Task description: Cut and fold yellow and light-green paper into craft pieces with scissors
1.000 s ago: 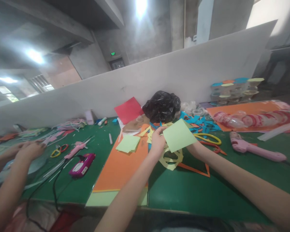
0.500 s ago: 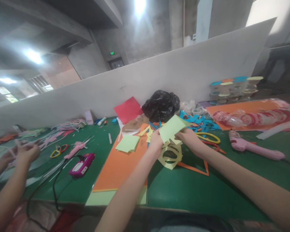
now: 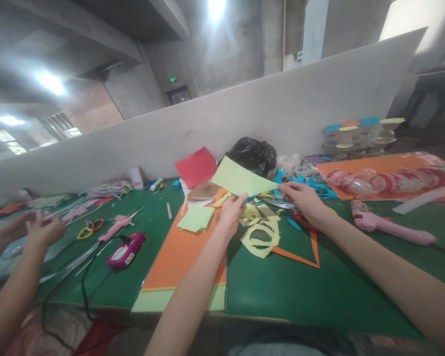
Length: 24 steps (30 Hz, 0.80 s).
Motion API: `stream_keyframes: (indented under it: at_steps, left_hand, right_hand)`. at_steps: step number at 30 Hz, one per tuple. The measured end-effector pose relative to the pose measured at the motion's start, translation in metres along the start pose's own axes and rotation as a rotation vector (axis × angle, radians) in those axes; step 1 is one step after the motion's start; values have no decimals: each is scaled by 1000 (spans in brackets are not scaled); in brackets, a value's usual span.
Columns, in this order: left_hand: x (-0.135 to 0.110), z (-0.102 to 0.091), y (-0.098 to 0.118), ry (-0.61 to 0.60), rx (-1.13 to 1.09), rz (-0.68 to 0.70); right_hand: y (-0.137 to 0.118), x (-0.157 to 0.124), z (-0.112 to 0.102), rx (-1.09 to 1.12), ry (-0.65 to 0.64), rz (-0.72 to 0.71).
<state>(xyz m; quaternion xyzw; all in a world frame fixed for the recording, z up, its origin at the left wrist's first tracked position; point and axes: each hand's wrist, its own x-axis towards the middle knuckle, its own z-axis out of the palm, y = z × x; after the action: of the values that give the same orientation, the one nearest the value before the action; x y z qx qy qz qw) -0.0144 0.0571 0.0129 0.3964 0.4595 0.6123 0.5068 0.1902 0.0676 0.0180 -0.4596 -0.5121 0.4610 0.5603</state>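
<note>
A light green sheet of paper (image 3: 241, 177) is raised above the table, spread out in front of the black plastic bag. My left hand (image 3: 234, 211) pinches its lower edge. Its right corner is between the fingertips of my right hand (image 3: 304, 200). Beneath my right hand lie red-handled scissors (image 3: 303, 221), partly covered. Pale yellow paper offcuts with cut-out holes (image 3: 263, 236) rest just below the sheet. Left of my left hand, a small stack of light green paper pieces (image 3: 196, 218) sits on a large orange sheet (image 3: 181, 262).
Pink glue guns (image 3: 396, 229) lie to the right and at left, near a purple box (image 3: 126, 251) with cables. A co-worker's hands (image 3: 46, 227) work at far left. Behind are a black bag (image 3: 252, 153), a red sheet (image 3: 196, 167) and blue scraps.
The light green sheet, earlier held bent and smaller-looking between both hands, is now spread wider and higher. My right hand has moved right, and the scissors beneath show more.
</note>
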Motion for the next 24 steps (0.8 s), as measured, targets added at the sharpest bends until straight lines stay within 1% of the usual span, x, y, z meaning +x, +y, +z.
stream_keyframes:
  at_steps: [5, 7, 11, 13, 15, 18, 20, 22, 24]
  left_hand:
    - [-2, 3, 6, 17, -66, 4]
    - [-2, 4, 9, 32, -109, 8]
    - [-4, 7, 16, 32, -295, 20]
    - [-7, 8, 20, 3, -354, 44]
    - [-12, 11, 22, -53, -369, 75]
    - [-21, 17, 23, -183, -316, 109]
    - [-25, 21, 20, -242, -256, 111]
    - [-27, 23, 18, -247, -212, 112]
    - [-27, 23, 16, -222, -180, 136]
  right_hand:
    - [0, -5, 3, -3, -68, 20]
    - [-2, -8, 4, -48, -128, -1]
    - [-8, -15, 7, -190, -288, -74]
    - [-10, -18, 9, -226, -349, -75]
    - [-12, -22, 12, -265, -417, -100]
    - [-13, -27, 17, -329, -520, -151]
    - [-14, -29, 19, -368, -576, -165]
    - [-16, -30, 18, -497, -619, -192]
    - [-20, -28, 13, -772, -609, -232]
